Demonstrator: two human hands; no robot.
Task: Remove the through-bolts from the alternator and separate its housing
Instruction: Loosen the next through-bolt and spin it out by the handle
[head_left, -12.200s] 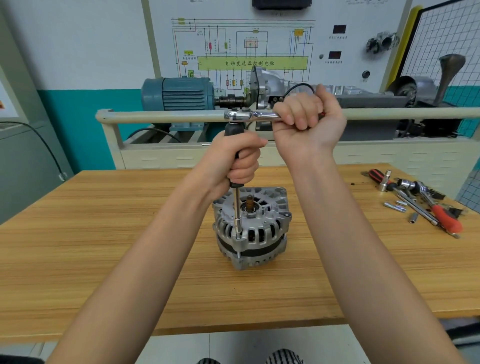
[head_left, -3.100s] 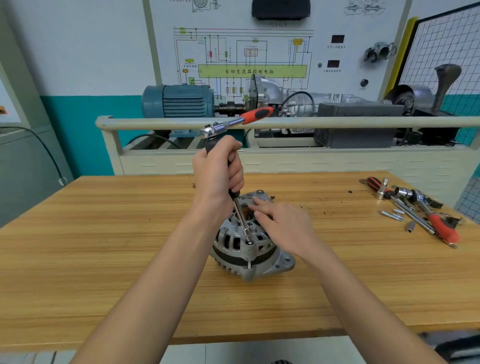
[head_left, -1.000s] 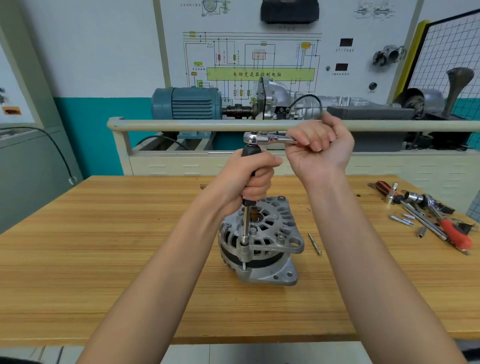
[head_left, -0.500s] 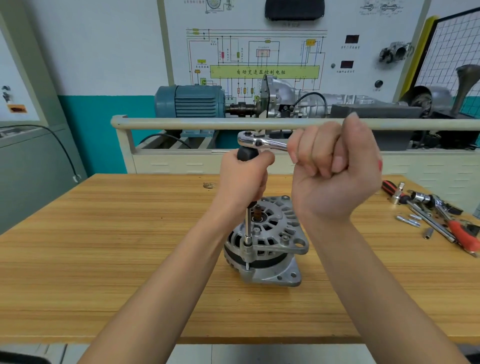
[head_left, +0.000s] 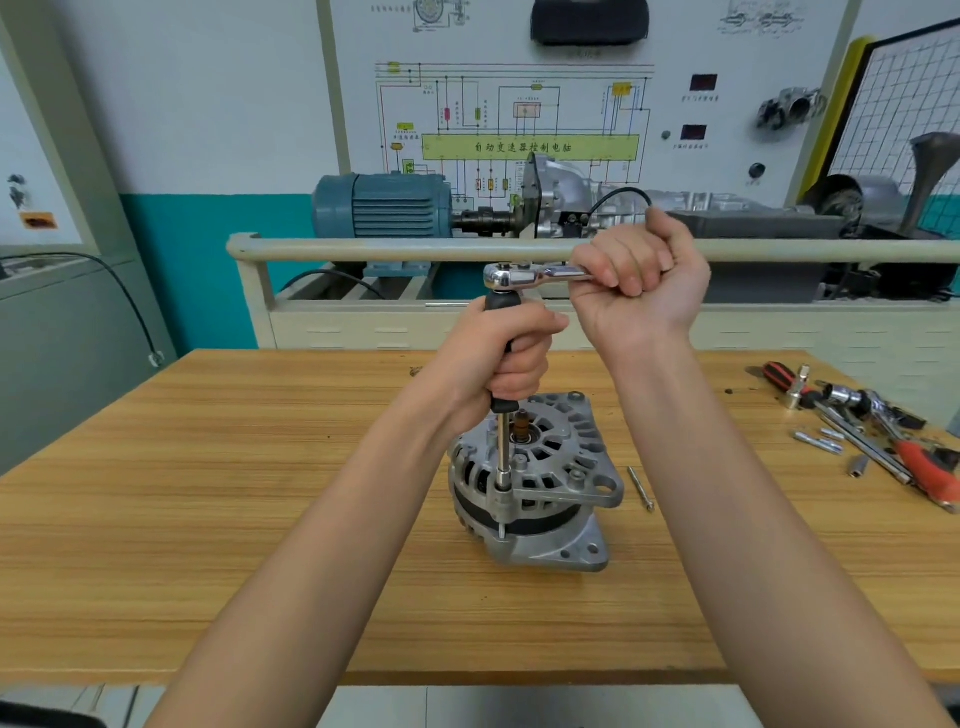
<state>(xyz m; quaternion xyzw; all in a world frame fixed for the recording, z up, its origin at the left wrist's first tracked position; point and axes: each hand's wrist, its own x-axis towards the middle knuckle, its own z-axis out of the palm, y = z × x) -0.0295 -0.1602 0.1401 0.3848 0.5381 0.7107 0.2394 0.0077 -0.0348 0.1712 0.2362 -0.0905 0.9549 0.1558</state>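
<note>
On the wooden table (head_left: 218, 519), a little right of its middle, the alternator (head_left: 535, 493) stands on end with its vented face up; it is the thing being worked on, and its housing looks not yet parted. Just left of its shaft stub the extension bar (head_left: 502, 447) runs straight down to a through-bolt at the near rim; the left hand (head_left: 506, 358) wraps its fingers around the bar's black grip, probably to keep the socket square on the bolt head and pressed down. Above that fist the ratchet (head_left: 524, 274) sits crosswise on the bar's top; the right hand (head_left: 641, 283) curls tightly about its handle, well out from the head, likely for leverage on the swing. Right of the alternator, apart from it, one loose bolt (head_left: 640, 488) lies on the wood, which suggests at least one is out already. Farther right, near the table's edge, lies a scatter of tools (head_left: 878, 431): a red-handled driver, sockets, short bits. Behind everything a pale rail (head_left: 363, 249) crosses near ratchet height; whether it limits the handle's sweep I cannot tell.
</note>
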